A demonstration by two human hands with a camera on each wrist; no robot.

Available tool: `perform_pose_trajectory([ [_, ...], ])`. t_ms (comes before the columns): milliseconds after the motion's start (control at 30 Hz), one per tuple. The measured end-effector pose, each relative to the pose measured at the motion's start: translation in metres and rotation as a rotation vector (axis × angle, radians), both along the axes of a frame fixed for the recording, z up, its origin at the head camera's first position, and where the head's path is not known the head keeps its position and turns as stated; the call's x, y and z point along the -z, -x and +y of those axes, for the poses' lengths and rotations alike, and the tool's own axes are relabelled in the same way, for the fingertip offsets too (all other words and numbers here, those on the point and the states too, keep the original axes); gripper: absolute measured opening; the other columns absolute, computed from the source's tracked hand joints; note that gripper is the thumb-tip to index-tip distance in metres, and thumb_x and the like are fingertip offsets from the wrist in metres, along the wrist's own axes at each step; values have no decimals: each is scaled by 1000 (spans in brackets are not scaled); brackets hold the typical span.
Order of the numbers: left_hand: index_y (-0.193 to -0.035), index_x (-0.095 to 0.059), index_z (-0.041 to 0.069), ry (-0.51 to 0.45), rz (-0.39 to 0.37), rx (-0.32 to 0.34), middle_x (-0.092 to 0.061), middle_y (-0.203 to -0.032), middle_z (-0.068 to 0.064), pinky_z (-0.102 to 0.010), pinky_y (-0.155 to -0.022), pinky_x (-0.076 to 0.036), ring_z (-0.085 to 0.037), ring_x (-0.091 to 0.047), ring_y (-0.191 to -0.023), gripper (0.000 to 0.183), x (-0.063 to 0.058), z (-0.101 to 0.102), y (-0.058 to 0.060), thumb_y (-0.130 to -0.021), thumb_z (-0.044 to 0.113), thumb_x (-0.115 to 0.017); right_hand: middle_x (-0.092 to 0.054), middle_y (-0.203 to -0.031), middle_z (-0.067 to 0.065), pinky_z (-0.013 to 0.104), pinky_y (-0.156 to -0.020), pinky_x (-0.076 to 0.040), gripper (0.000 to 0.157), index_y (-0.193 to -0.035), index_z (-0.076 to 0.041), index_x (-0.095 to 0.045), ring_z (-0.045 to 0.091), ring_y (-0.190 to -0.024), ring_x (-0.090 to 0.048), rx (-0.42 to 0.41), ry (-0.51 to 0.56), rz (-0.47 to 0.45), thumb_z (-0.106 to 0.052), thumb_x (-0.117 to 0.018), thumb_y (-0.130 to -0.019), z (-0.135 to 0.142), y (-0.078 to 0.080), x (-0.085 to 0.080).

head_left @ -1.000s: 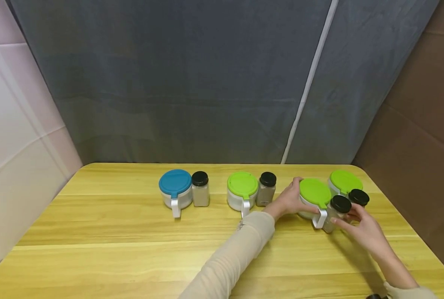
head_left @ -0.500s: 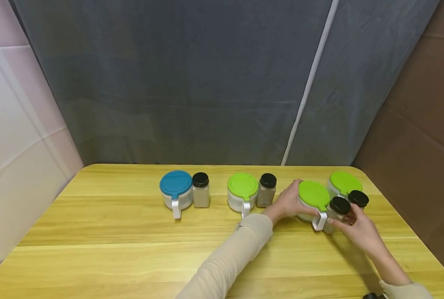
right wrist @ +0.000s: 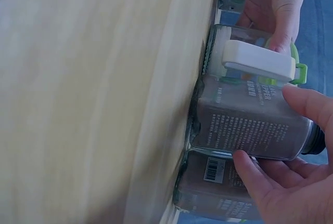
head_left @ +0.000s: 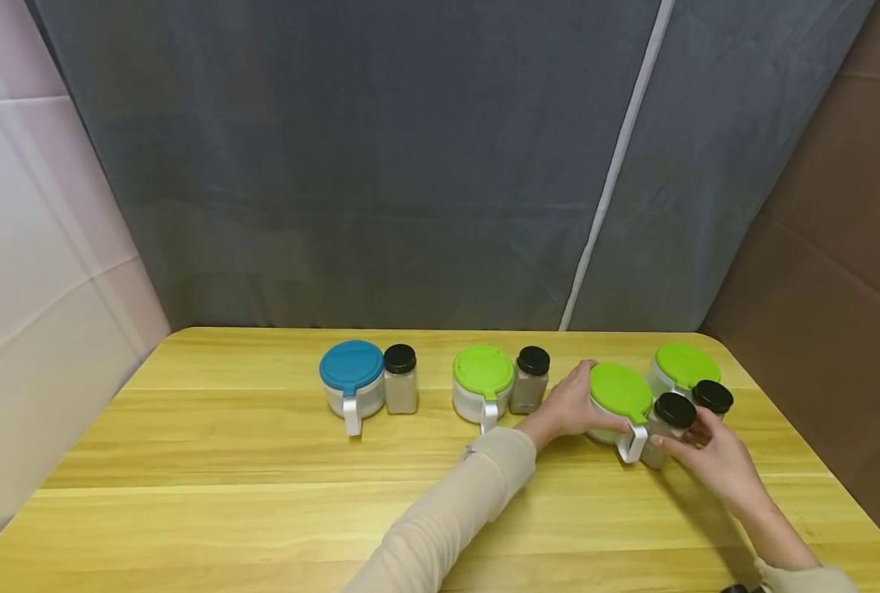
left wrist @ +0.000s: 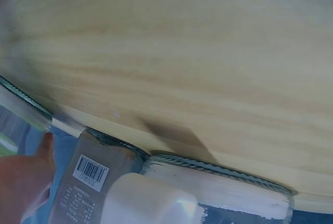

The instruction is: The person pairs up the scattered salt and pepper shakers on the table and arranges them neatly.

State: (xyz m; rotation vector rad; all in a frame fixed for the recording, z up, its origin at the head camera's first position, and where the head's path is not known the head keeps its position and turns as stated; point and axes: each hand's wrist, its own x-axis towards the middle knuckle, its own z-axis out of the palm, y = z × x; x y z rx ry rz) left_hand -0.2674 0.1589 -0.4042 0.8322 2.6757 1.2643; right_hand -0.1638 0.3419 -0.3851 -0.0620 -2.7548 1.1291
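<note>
In the head view my left hand grips the side of a green-lidded seasoning jar with a white handle, its thumb along the front near that handle. My right hand holds a square glass pepper bottle with a black cap, thumb on one side and fingers on the other. The bottle stands upright right beside the jar's handle. Close behind it are another black-capped bottle and another green-lidded jar. The right wrist view shows dark grey-brown contents in both bottles.
Left of the hands, a green-lidded jar stands with a black-capped bottle. Further left are a blue-lidded jar and a bottle with pale contents. A grey curtain hangs behind the wooden table.
The held green-lidded jar and pepper bottle have shifted slightly left and toward me, both hands moving with them. The other jars and bottles stay in place.
</note>
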Motion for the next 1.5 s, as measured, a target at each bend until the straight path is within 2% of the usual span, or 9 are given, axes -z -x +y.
perform_pose_trajectory([
  [333, -128, -34, 11, -32, 23, 14, -45, -114, 3, -22, -82, -39, -9, -46, -97, 96, 0, -4, -4, -53, 49, -79, -48, -114, 28, 49, -77, -41, 68, -126, 2, -37, 42, -104, -46, 9, 17, -17, -37, -66, -78, -1, -4, -6],
  [467, -128, -34, 12, -55, 5, 19, -44, -113, 5, -22, -83, -38, -8, -45, -97, 96, -1, -8, -5, -53, 50, -79, -50, -114, 22, 51, -77, -39, 71, -128, -5, -38, 39, -103, -47, 6, 9, 21, -42, -66, -76, 21, 7, 17],
  [567, -129, -32, 12, -65, -9, 24, -43, -114, 4, -23, -84, -38, -8, -45, -98, 97, -3, -10, -7, -53, 50, -79, -52, -113, 15, 42, -74, -43, 70, -129, -10, -39, 29, -102, -49, 16, -11, 41, -45, -66, -74, 30, 8, 22],
  [733, -130, -30, 12, -90, -35, 40, -45, -115, 3, -23, -85, -37, -8, -46, -98, 97, -5, -13, -9, -54, 48, -79, -51, -113, 19, 25, -67, -46, 63, -126, -4, -41, 29, -103, -50, 17, 23, 44, -34, -67, -77, 16, -11, -11],
  [867, -130, -29, 13, -113, -51, 66, -48, -114, 1, -24, -85, -38, -8, -47, -98, 96, -6, -17, -10, -55, 46, -80, -48, -116, 22, 15, -64, -43, 63, -128, -2, -39, 27, -102, -50, 25, 32, 36, -33, -65, -80, 17, -18, -24],
  [933, -130, -29, 13, -111, -53, 78, -49, -114, 0, -25, -85, -38, -9, -47, -99, 96, -6, -20, -11, -56, 45, -80, -49, -115, 18, 13, -63, -42, 61, -127, -4, -41, 13, -97, -51, 51, 43, 34, -31, -66, -79, 20, -20, -25],
  [1033, -132, -28, 13, -106, -68, 102, -48, -115, -1, -26, -86, -37, -10, -47, -100, 96, -6, -24, -13, -56, 44, -80, -52, -112, 13, 14, -64, -42, 57, -125, -5, -43, 5, -93, -51, 47, 59, 40, -29, -66, -80, 25, -22, -25],
  [1233, -131, -27, 15, -128, -101, 189, -49, -111, 3, -24, -85, -37, -7, -47, -97, 93, -6, -29, -22, -58, 40, -80, -51, -97, -18, 15, -62, -43, 47, -121, -12, -48, -13, -85, -46, 5, 81, 74, -25, -66, -80, 33, -29, -30],
  [1500, -125, -31, 19, -151, -128, 263, -48, -106, 9, -22, -83, -37, -3, -47, -94, 86, -13, -37, -39, -58, 35, -82, -50, -93, -24, 14, -60, -44, 47, -119, -10, -49, -16, -82, -43, 13, 39, 83, -26, -67, -79, 35, -34, -34],
])
